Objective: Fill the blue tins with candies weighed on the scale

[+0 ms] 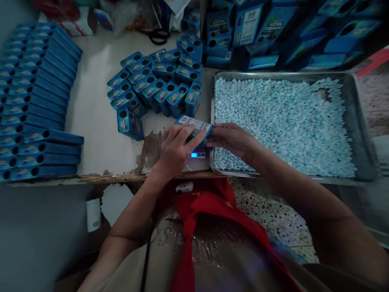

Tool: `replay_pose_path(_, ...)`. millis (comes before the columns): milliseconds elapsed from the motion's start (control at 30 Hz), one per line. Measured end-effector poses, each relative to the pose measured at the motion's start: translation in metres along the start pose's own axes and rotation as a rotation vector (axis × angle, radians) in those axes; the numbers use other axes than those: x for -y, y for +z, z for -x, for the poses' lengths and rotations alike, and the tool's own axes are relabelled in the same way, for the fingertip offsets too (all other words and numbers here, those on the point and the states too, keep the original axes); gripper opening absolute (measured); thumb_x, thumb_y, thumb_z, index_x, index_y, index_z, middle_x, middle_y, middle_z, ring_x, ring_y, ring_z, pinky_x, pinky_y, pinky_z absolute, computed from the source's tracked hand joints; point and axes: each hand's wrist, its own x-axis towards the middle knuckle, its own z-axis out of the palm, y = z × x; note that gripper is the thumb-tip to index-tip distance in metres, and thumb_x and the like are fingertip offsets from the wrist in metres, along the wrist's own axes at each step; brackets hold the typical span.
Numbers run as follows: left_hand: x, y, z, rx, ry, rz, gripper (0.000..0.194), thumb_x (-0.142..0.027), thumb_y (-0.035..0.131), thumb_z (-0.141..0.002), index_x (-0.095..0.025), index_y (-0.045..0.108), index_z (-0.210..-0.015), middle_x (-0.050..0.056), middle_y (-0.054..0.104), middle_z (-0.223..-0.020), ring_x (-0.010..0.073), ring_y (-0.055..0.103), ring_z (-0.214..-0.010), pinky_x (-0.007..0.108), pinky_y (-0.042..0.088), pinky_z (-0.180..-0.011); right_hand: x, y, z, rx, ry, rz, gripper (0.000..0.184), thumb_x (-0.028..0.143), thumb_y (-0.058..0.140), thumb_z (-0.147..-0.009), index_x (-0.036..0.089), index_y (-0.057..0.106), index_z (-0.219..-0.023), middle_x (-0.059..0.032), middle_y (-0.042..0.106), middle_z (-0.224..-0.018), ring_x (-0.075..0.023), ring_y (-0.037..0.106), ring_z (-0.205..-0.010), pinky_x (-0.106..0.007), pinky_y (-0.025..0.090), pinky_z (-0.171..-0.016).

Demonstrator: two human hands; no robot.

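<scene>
My left hand (pixel 176 148) is curled over the blue carton (pixel 194 123), fingers part-bent and a little spread across its printed face, so I have hold of it from its left side. My right hand (pixel 232 140) comes in from the other side, fingers nearly straight and close together, their tips at the carton's right end; I can't tell whether they pinch anything there. The carton is tilted, just above the lit display of a small scale (pixel 199 155) near the front edge of the table (pixel 97 105), and my hands hide whether it rests on it. Close on my right, the metal tray (pixel 363 134) holds a broad layer of pale blue candies (pixel 279 121), and my right forearm crosses its near rim. Just beyond the carton, a loose crowd of upright boxes (pixel 161 85) with dark round holes in their tops takes up the space, with one box (pixel 130 123) standing at its near left corner. Farther left, long stacked rows of boxes (pixel 39 93) fill that side. Black-handled scissors (pixel 158 36) lie behind the crowd, and more blue packaging (pixel 249 26) is heaped behind the tray. A worn, brownish patch (pixel 151 150) of tabletop shows beside my left hand.
</scene>
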Motion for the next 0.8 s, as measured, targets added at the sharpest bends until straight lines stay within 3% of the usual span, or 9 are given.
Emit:
replay_pose_path(100, 0.003, 0.006, 0.006, 0.005, -0.051, 0.045, 0.049, -0.021, 0.062, -0.12, -0.039, 0.086, -0.159, 0.014, 0.08, -0.14, 0.0382, 0.072, -0.133, 0.059, 0.06, -0.122, -0.001, 0.0, -0.006, -0.002, 0.01, 0.064, 0.009, 0.036, 0.089, -0.093, 0.032, 0.083, -0.088, -0.006, 0.09, -0.099, -0.0294, 0.09, -0.1, -0.046, 0.079, -0.097)
replay_pose_path(233, 0.002, 0.011, 0.01, -0.069, -0.147, 0.088, 0.048, -0.02, 0.064, -0.117, -0.036, 0.086, -0.157, 0.014, 0.08, -0.138, 0.038, 0.073, -0.127, 0.058, 0.061, -0.119, 0.007, -0.001, -0.006, -0.034, 0.032, 0.081, 0.008, 0.026, 0.084, -0.086, 0.031, 0.081, -0.091, -0.0071, 0.088, -0.09, -0.0336, 0.091, -0.102, -0.051, 0.078, -0.098)
replay_pose_path(333, -0.004, 0.012, 0.008, -0.155, -0.258, 0.217, 0.039, -0.025, 0.071, -0.115, -0.031, 0.082, -0.152, 0.012, 0.079, -0.138, 0.037, 0.075, -0.129, 0.055, 0.063, -0.12, 0.016, -0.009, 0.006, -0.121, -0.015, 0.196, 0.017, 0.026, 0.075, -0.091, 0.027, 0.084, -0.105, -0.0111, 0.09, -0.101, -0.0317, 0.09, -0.098, -0.05, 0.077, -0.098)
replay_pose_path(433, -0.003, 0.002, 0.012, -0.244, -0.409, 0.433, 0.036, -0.037, 0.079, -0.118, -0.029, 0.07, -0.151, 0.009, 0.077, -0.138, 0.0321, 0.079, -0.124, 0.047, 0.069, -0.111, 0.016, -0.027, 0.027, -0.383, -0.291, 0.776, 0.034, 0.035, 0.067, -0.1, 0.023, 0.086, -0.125, -0.0198, 0.089, -0.129, -0.0342, 0.088, -0.096, -0.054, 0.074, -0.093)
replay_pose_path(500, 0.015, -0.02, 0.019, -0.268, -0.488, 0.488, 0.043, -0.045, 0.081, -0.12, -0.03, 0.062, -0.154, 0.007, 0.076, -0.138, 0.0291, 0.081, -0.119, 0.043, 0.071, -0.103, 0.009, -0.042, 0.035, -0.607, -0.504, 1.228, 0.043, 0.039, 0.066, -0.103, 0.025, 0.087, -0.138, -0.0268, 0.073, -0.167, -0.0441, 0.086, -0.119, -0.062, 0.07, -0.094)
replay_pose_path(567, 0.055, -0.058, 0.028, -0.299, -0.527, 0.395, 0.05, -0.052, 0.086, -0.119, -0.031, 0.058, -0.156, 0.006, 0.075, -0.141, 0.0291, 0.079, -0.123, 0.043, 0.071, -0.104, 0.001, -0.049, 0.035, -0.566, -0.6, 1.305, 0.038, 0.043, 0.069, -0.102, 0.032, 0.089, -0.132, -0.024, 0.078, -0.158, -0.0436, 0.086, -0.105, -0.062, 0.069, -0.083)
replay_pose_path(633, 0.116, -0.108, 0.037, -0.347, -0.526, 0.23, 0.061, -0.057, 0.096, -0.112, -0.031, 0.059, -0.153, 0.004, 0.072, -0.148, 0.0306, 0.074, -0.134, 0.046, 0.068, -0.113, -0.001, -0.037, 0.027, -0.399, -0.626, 1.186, 0.026, 0.045, 0.072, -0.103, 0.037, 0.089, -0.12, -0.0154, 0.089, -0.118, -0.0382, 0.083, -0.081, -0.057, 0.067, -0.074)
replay_pose_path(700, 0.189, -0.16, 0.044, -0.32, -0.502, 0.143, 0.075, -0.057, 0.109, -0.102, -0.027, 0.061, -0.151, 0.002, 0.07, -0.153, 0.0292, 0.067, -0.14, 0.047, 0.063, -0.121, 0.005, -0.005, 0.012, -0.239, -0.668, 1.113, 0.023, 0.043, 0.071, -0.107, 0.035, 0.089, -0.118, -0.0095, 0.086, -0.095, -0.0346, 0.08, -0.073, -0.053, 0.066, -0.076)
replay_pose_path(800, 0.292, -0.219, 0.047, -0.142, -0.668, 0.164, 0.065, -0.05, 0.109, -0.102, -0.02, 0.066, -0.141, -0.003, 0.075, -0.137, 0.0197, 0.066, -0.125, 0.042, 0.058, -0.12, 0.029, 0.072, -0.023, -0.025, -0.81, 1.262, 0.041, 0.033, 0.06, -0.113, 0.023, 0.087, -0.142, -0.017, 0.089, -0.121, -0.0348, 0.084, -0.096, -0.046, 0.064, -0.086)
